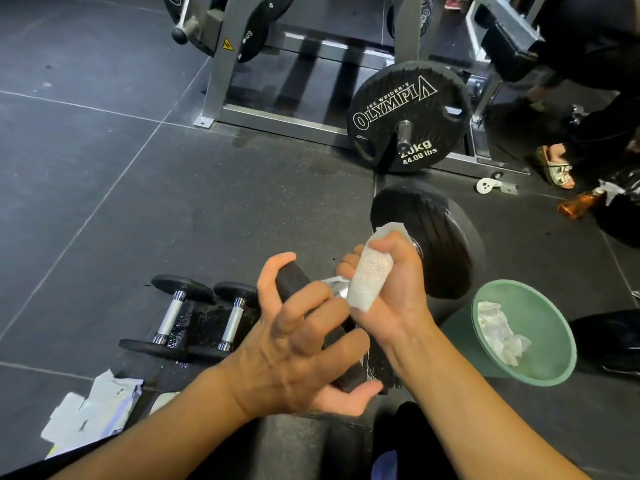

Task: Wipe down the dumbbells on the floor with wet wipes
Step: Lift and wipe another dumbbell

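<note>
A large black dumbbell [436, 237] lies on the dark rubber floor in front of me. My left hand [298, 344] grips its near head, fingers curled over the rim. My right hand [391, 282] holds a white wet wipe [370, 275] wrapped around the dumbbell's handle, fingers closed round it. The handle itself is hidden under wipe and hand. Two small dumbbells with chrome handles, one [173, 313] and another [233, 318], lie side by side to the left. A wet wipe pack [93, 407] lies open at the lower left.
A green bin [554, 320] with used wipes stands at the right. Behind stands a grey rack frame [221, 81] with a 20 kg Olympia plate [408, 116]. Another person's sandalled foot [554, 166] and an amber spray bottle [578, 204] are at the far right.
</note>
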Tool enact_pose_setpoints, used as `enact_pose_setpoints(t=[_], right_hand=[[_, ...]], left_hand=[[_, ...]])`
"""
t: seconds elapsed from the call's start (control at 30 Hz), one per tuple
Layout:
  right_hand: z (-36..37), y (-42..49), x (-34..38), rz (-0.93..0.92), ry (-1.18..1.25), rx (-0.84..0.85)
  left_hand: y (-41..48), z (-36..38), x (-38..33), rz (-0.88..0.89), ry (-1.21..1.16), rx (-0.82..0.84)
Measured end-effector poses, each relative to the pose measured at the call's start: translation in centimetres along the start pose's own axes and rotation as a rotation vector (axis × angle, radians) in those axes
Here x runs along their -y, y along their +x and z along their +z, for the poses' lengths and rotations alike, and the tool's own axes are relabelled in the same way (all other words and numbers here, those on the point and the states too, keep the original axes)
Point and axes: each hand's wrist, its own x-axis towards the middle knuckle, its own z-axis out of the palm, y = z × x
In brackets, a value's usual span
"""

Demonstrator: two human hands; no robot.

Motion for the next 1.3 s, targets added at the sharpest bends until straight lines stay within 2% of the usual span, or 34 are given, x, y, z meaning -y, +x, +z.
enact_pose_setpoints(t=[0.1, 0.17, 0.3, 0.37, 0.43, 0.5, 0.57, 0.67, 0.7, 0.73, 0.77, 0.83, 0.9, 0.97, 1.0, 1.07, 1.13, 1.2, 1.3], right_hand=[[0.3, -0.7, 0.1, -0.060, -0.002, 0.085], [0.6, -1.0, 0.2, -0.101, -0.001, 0.184], [0.7, -1.2, 0.4, -0.062, 0.059, 0.417], [0.6, -1.2, 0.3, -0.038, 0.066, 0.468], [0.4, -1.2, 0.0, -0.025, 0.044, 0.456], [0.4, -1.1, -0.3, -0.016, 0.010, 0.415], [0.6, -1.2, -0.3, -0.016, -0.009, 0.378], [1.3, -1.4, -0.3, -0.058, 0.014, 0.254], [1.5, -1.4, -0.3, -0.069, 0.018, 0.202], [1.5, -1.5, -0.5, -0.075, 0.020, 0.155], [1.6, -1.5, -0.7, -0.074, 0.023, 0.116], [1.8, -1.7, -1.0, -0.065, 0.024, 0.050], [1.9, -2.1, -1.3, -0.051, 0.046, 0.019], [1.7, -2.4, -1.4, -0.032, 0.065, 0.017], [1.5, -2.6, -1.5, -0.018, 0.059, 0.025], [1.3, -2.8, -1.5, -0.006, 0.045, 0.047], [1.4, -2.9, -1.5, -0.039, 0.032, 0.056], [1.6, -3.0, -1.6, -0.087, 0.051, 0.065], [1.6, -2.9, -1.6, -0.099, 0.026, 0.084]], left_hand=[[1.1, -0.9, 0.4, -0.227, -0.171, -0.074], [1.9, -1.4, 0.1, -0.525, -0.390, -0.141], [3.2, -1.2, 0.1, -1.375, -1.195, -0.410], [3.5, -0.9, 0.7, -1.811, -1.538, -0.439], [2.5, 0.1, 0.9, -2.135, -1.629, -0.488], [1.7, 0.8, 0.7, -2.254, -1.628, -0.559], [1.8, 0.9, 0.6, -2.211, -1.621, -0.610], [3.7, -0.1, 0.7, -1.982, -1.611, -0.628], [4.5, -0.8, 0.7, -1.879, -1.536, -0.611], [5.0, -1.3, 0.7, -1.721, -1.394, -0.561], [5.3, -1.7, 0.6, -1.492, -1.185, -0.478], [4.6, -1.9, 0.8, -0.936, -0.738, -0.218], [3.8, -1.8, 1.0, -0.468, -0.395, -0.074], [3.3, -1.2, 0.7, -0.157, -0.219, -0.050], [3.2, -0.9, 0.4, -0.083, -0.184, -0.054], [3.2, -0.8, -0.1, -0.081, -0.192, -0.082], [3.6, -1.2, 0.1, -0.225, -0.276, -0.125], [4.2, -1.7, 0.4, -0.502, -0.459, -0.162], [4.9, -1.9, 1.0, -1.149, -0.969, -0.285]])
